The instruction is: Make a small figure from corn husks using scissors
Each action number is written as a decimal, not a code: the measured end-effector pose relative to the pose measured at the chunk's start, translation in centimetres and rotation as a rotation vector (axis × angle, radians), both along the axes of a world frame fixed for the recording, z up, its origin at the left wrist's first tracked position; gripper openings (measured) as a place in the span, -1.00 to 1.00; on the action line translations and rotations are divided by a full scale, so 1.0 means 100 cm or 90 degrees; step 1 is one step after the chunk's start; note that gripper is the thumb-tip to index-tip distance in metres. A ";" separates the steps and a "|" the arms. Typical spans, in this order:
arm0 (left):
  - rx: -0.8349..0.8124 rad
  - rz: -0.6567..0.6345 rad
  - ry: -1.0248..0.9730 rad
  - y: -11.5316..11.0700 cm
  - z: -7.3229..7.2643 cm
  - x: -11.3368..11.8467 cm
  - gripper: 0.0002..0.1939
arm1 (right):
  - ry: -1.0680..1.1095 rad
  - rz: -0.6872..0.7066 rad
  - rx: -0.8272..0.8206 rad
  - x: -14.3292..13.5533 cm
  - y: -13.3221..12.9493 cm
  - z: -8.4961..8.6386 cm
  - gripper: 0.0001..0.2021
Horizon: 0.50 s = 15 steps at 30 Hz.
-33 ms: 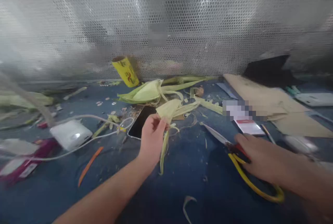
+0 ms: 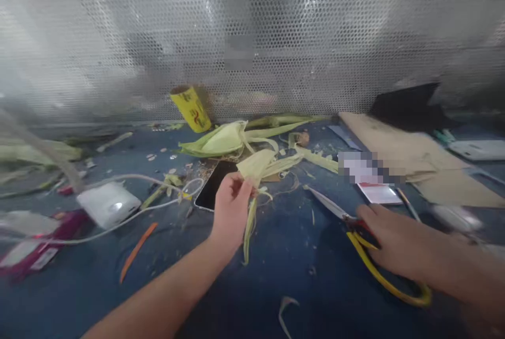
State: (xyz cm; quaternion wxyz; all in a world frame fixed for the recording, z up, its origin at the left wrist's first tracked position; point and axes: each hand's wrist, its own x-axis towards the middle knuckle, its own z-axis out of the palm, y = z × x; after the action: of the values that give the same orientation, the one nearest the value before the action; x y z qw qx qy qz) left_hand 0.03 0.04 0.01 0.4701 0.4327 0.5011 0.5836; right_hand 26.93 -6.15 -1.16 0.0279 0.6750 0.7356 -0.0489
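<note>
Between the thumb and fingers of my left hand (image 2: pixel 232 202) is a pale piece of corn husk (image 2: pixel 256 166), held up above the blue table. Thin strips of husk (image 2: pixel 249 228) hang below that grip. My right hand (image 2: pixel 394 236) is wrapped round the red and yellow handles of a pair of scissors (image 2: pixel 329 205). The blades look closed and point up and left, apart from the husk. Behind my left hand, a green-white bundle of corn husks (image 2: pixel 223 139) lies on the table. A dark-screened phone (image 2: pixel 211 189) is partly hidden by my left hand.
A yellow tube (image 2: pixel 191 110) leans near the perforated metal panel (image 2: pixel 276 39). To the left are a white adapter (image 2: pixel 108 205) with cables, a magenta packet (image 2: pixel 59 236) and an orange strip (image 2: pixel 138 252). Brown cardboard (image 2: pixel 406 144) and another phone (image 2: pixel 381 193) lie right. Husk scraps dot the table.
</note>
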 end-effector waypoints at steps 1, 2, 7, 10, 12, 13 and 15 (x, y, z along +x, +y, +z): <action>0.006 -0.002 0.004 0.000 0.000 0.000 -0.86 | -0.009 -0.003 -0.025 -0.001 -0.002 -0.001 -0.78; 0.012 -0.005 0.008 0.000 0.000 0.001 -0.86 | -0.014 -0.006 -0.046 -0.002 -0.003 -0.002 -0.78; 0.044 -0.018 0.021 -0.001 -0.001 0.002 -0.87 | 0.030 -0.028 -0.095 0.000 -0.005 -0.001 -0.77; 0.051 -0.020 0.006 -0.002 0.000 0.002 -0.87 | 0.108 -0.025 -0.108 0.011 -0.004 0.006 -0.78; 0.051 -0.027 -0.014 -0.001 0.000 0.002 -0.86 | 0.155 -0.029 -0.101 0.021 -0.001 0.011 -0.82; 0.050 -0.030 -0.025 -0.001 0.001 0.003 -0.85 | 0.183 -0.040 -0.103 0.026 0.001 0.012 -0.84; 0.042 -0.037 -0.048 -0.001 0.002 0.003 -0.84 | 0.270 -0.045 -0.091 0.033 0.005 0.013 -0.83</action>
State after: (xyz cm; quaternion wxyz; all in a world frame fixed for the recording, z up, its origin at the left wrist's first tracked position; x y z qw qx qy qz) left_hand 0.36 -0.06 0.18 0.4907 0.4399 0.4509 0.6020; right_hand 30.25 -5.66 0.14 -0.0816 0.6716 0.6954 -0.2425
